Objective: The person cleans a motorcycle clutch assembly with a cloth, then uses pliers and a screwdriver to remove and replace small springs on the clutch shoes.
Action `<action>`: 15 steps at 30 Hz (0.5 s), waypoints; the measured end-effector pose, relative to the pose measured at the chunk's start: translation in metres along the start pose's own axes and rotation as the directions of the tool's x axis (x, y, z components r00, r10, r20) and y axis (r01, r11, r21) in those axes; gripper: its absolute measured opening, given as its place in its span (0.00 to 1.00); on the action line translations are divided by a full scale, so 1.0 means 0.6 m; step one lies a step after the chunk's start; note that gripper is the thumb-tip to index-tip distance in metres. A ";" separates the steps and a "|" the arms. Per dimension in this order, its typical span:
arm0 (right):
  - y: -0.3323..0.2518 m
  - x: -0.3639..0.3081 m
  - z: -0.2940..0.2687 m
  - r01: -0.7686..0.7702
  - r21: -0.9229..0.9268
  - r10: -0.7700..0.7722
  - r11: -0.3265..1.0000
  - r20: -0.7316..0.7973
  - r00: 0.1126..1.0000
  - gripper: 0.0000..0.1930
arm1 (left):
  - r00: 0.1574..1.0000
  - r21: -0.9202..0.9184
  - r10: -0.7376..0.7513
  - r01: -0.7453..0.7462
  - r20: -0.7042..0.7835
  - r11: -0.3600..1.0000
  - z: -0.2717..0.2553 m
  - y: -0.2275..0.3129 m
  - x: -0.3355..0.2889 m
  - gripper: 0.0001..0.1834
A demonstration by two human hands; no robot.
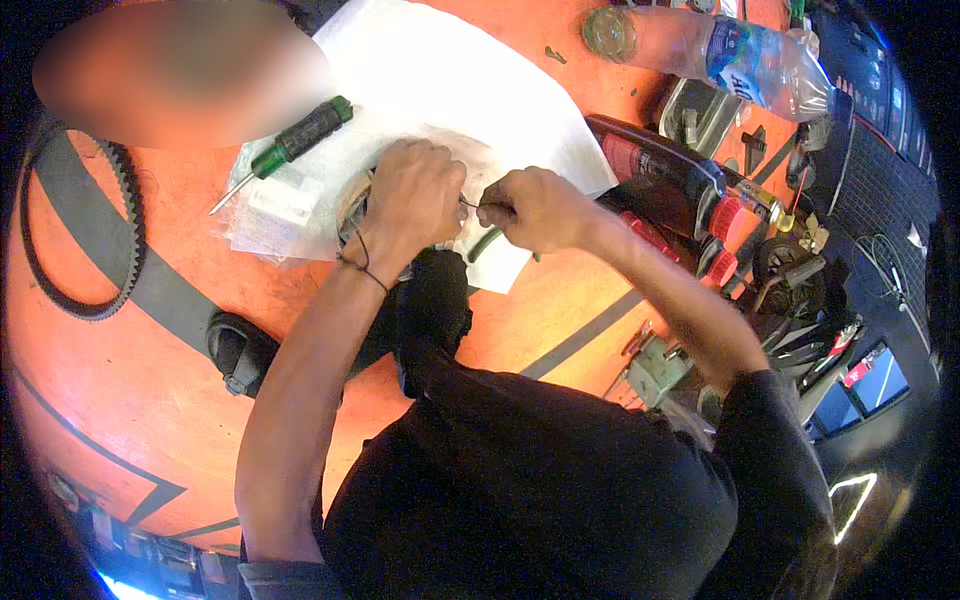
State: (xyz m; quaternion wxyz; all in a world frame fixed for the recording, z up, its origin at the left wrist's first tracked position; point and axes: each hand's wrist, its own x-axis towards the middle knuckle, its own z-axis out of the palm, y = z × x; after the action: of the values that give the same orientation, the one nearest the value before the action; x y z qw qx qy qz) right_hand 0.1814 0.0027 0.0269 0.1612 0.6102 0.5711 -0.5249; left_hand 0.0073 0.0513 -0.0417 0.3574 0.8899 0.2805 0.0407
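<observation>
My left hand (415, 195) is closed over a round, tan-rimmed part (352, 203) on a white sheet (430, 80). Its fingertips are hidden, so what they grip does not show. Just to the right, my right hand (538, 208) pinches a thin dark strand (470, 204) that spans the small gap between the hands. Below that gap lies a short, dark green curved piece (486, 243). A screwdriver (300, 138) with a green and black handle rests on the paper and clear plastic to the left of my left hand.
A toothed belt (136, 210) lies far left on the orange surface, a black rounded object (240, 352) beside my left forearm. To the right are a dark bottle with a red cap (727, 217), a clear plastic bottle (680, 45), and cluttered tools and metal parts (785, 275).
</observation>
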 end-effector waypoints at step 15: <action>-0.005 -0.070 0.048 -0.134 0.401 0.177 0.906 -0.072 0.982 0.10 | 0.988 -0.084 0.115 -0.107 0.104 0.991 -0.017 -0.020 -0.005 0.18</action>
State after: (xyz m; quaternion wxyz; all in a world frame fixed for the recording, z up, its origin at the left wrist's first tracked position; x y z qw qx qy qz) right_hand 0.1742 -0.0419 0.0513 0.0457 0.7008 0.4110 -0.5813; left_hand -0.0035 0.0628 -0.0417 0.4037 0.8904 0.2089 0.0230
